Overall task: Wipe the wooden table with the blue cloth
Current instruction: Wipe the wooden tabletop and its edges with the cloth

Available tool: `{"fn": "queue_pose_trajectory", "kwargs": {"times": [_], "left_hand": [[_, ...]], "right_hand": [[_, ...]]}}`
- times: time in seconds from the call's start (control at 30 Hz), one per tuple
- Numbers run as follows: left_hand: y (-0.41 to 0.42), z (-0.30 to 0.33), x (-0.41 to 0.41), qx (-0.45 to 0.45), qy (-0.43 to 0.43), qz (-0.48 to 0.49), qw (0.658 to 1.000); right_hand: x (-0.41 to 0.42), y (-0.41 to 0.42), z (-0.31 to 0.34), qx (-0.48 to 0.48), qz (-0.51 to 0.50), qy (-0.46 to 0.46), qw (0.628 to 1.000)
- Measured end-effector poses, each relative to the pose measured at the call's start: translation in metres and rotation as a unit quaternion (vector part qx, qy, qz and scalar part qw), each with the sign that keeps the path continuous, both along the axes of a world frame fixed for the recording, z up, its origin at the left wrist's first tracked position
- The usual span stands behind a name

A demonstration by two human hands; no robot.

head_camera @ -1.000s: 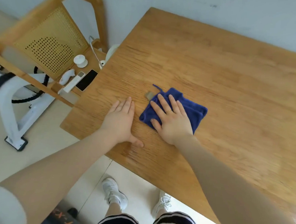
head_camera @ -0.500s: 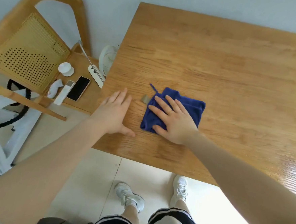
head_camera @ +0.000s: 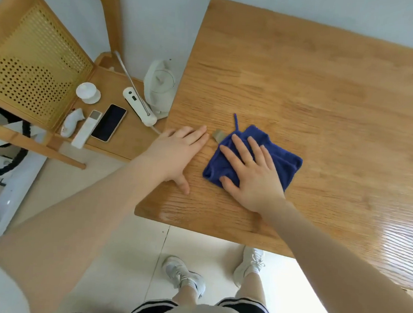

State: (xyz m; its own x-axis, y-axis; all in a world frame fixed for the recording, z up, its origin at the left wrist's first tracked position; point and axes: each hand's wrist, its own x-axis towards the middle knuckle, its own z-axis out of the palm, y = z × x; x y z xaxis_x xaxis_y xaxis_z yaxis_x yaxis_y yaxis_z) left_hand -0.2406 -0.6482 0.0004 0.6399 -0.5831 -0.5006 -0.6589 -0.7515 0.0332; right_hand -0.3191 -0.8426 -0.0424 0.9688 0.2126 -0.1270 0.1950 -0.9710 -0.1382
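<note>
A folded blue cloth (head_camera: 282, 159) with a loop and a small tag lies on the wooden table (head_camera: 315, 90), near its front left corner. My right hand (head_camera: 251, 171) presses flat on the cloth, fingers spread, covering its near half. My left hand (head_camera: 176, 151) rests palm down on the bare wood just left of the cloth, close to the table's left edge, holding nothing.
Left of the table stands a wooden chair (head_camera: 36, 54) with a cane back; its seat holds a phone (head_camera: 109, 122), a remote (head_camera: 86, 129), a white kettle (head_camera: 160, 87) and small white items. My feet stand on the tiled floor (head_camera: 131, 239) below the table's front edge.
The view has shifted, so the table and chair sit differently in frame. Both hands stay flat, the right one on the cloth, which keeps its place by the left hand.
</note>
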Motion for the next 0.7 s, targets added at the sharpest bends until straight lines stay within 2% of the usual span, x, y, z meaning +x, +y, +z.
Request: {"fn": "queue_pose_trajectory", "kwargs": {"times": [0.13, 0.23, 0.4, 0.5, 0.57, 0.6, 0.7], "left_hand": [[0.008, -0.008, -0.002, -0.039, 0.013, 0.004, 0.999], [0.012, -0.008, -0.005, -0.060, 0.023, 0.016, 0.998], [0.013, -0.008, -0.002, -0.088, 0.012, 0.005, 0.996], [0.023, -0.012, 0.001, -0.147, 0.078, 0.046, 0.985], [0.035, -0.008, 0.005, -0.214, 0.125, 0.109, 0.963], [0.044, -0.004, 0.005, -0.230, 0.119, 0.132, 0.957], [0.071, 0.008, 0.007, -0.228, 0.022, 0.172, 0.958]], "right_hand": [[0.073, 0.010, -0.002, -0.001, -0.117, 0.006, 0.993], [0.091, 0.020, -0.001, -0.004, -0.157, 0.001, 0.988], [0.027, 0.040, -0.004, 0.000, -0.097, -0.027, 0.995], [0.022, 0.041, -0.003, -0.001, -0.084, -0.002, 0.996], [0.037, 0.037, 0.000, -0.010, -0.069, 0.006, 0.998], [0.048, 0.038, 0.001, -0.011, -0.061, 0.010, 0.998], [0.093, 0.054, 0.000, 0.003, -0.082, 0.021, 0.996]]}}
